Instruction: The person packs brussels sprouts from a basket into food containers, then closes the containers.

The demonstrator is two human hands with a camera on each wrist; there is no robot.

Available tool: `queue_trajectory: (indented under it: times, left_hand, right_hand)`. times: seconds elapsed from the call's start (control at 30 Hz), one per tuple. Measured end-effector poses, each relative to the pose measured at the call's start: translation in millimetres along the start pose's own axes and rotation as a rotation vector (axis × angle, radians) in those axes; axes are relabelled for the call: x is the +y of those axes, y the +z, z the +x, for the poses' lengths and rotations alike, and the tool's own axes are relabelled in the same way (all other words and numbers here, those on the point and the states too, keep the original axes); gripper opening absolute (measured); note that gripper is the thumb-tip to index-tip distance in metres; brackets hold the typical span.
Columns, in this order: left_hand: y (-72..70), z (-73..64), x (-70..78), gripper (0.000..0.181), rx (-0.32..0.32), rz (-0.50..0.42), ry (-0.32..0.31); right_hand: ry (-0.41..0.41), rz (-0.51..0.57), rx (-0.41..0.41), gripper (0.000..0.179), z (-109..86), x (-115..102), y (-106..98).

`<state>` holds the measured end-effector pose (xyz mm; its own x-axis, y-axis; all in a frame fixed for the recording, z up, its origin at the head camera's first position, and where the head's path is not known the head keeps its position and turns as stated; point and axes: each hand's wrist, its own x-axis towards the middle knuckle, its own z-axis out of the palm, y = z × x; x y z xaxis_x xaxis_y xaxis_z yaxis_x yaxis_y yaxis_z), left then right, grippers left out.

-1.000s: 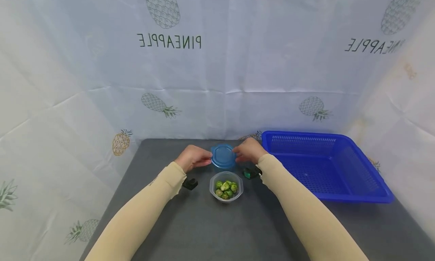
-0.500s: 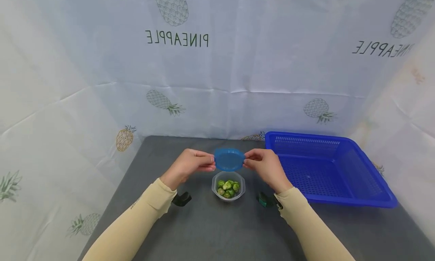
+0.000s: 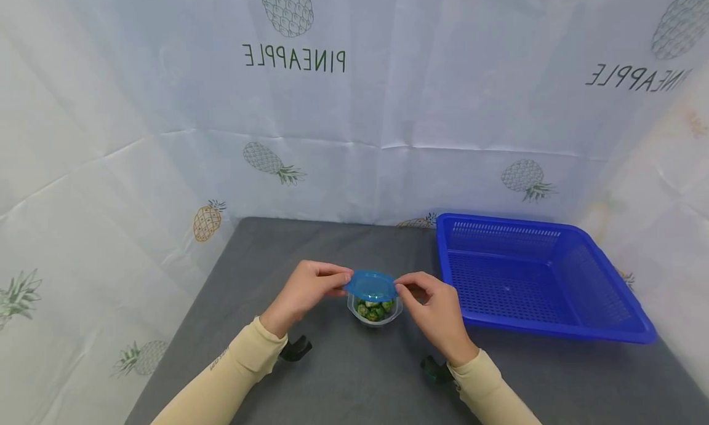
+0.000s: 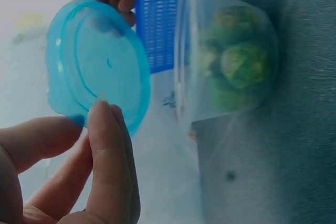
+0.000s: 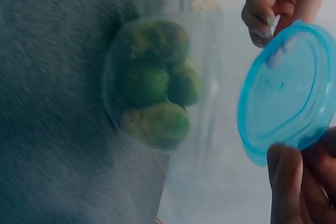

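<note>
A translucent blue lid [image 3: 372, 286] is held level between both hands, a little above a clear plastic container [image 3: 360, 317]. My left hand [image 3: 307, 289] pinches its left edge between thumb and fingers, and my right hand [image 3: 434, 308] pinches the opposite edge. Several Brussels sprouts [image 3: 375, 311] lie in the container; the lid hides its far part in the head view. In the left wrist view a gap shows between the lid [image 4: 100, 66] and the container's rim [image 4: 184, 61]. From the right wrist, the sprouts [image 5: 152, 85] show through the container's wall.
A blue perforated basket [image 3: 509, 283] stands on the grey tabletop [image 3: 332, 376], to the right of the container. White cloth [image 3: 376, 105] printed with pineapples hangs behind and along both sides. A dark strap piece shows under each wrist.
Both hands have lifted the lid from behind the container, brought it nearer and lowered it over the container. It tilted midway and now lies flatter. The head view has shifted slightly.
</note>
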<state>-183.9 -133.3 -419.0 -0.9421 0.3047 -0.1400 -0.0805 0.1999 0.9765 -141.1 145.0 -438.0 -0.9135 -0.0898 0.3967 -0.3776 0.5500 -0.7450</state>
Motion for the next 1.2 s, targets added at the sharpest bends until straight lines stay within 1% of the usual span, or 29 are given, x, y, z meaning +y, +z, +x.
queue_trajectory:
  times: [0.1, 0.23, 0.33, 0.5, 0.7, 0.93, 1.1, 1.2]
  left_hand:
    - [3.2, -1.6, -5.5, 0.028, 0.01, 0.031, -0.005]
    - [8.0, -1.7, -12.5, 0.04, 0.016, 0.052, -0.01]
    - [12.9, -0.1, -16.5, 0.043, 0.024, 0.07, -0.008]
    - [18.4, 0.4, -19.7, 0.037, 0.031, 0.079, -0.003]
    - [21.8, 1.1, -21.8, 0.036, 0.018, 0.067, -0.01]
    - [21.3, 3.5, -22.7, 0.036, 0.015, 0.066, -0.026]
    - [22.0, 5.6, -23.8, 0.035, 0.015, 0.049, -0.052]
    - [21.7, 5.7, -24.9, 0.037, 0.013, 0.033, -0.079]
  right_hand:
    - [-0.013, -0.07, 0.025, 0.018, -3.5, 0.6, 7.6]
    - [0.047, -0.105, 0.027, 0.031, -6.4, 2.7, 14.3]
    - [0.083, -0.117, 0.029, 0.035, -7.6, 5.4, 16.3]
    - [0.081, -0.139, 0.041, 0.034, -7.9, 8.9, 19.9]
    - [0.073, -0.162, 0.046, 0.033, -8.4, 12.2, 21.6]
    - [0.09, -0.165, 0.028, 0.032, -7.8, 15.6, 23.1]
    - [0.098, -0.165, 0.027, 0.031, -6.7, 18.0, 23.8]
    - [0.132, -0.156, 0.011, 0.032, -6.0, 19.7, 24.4]
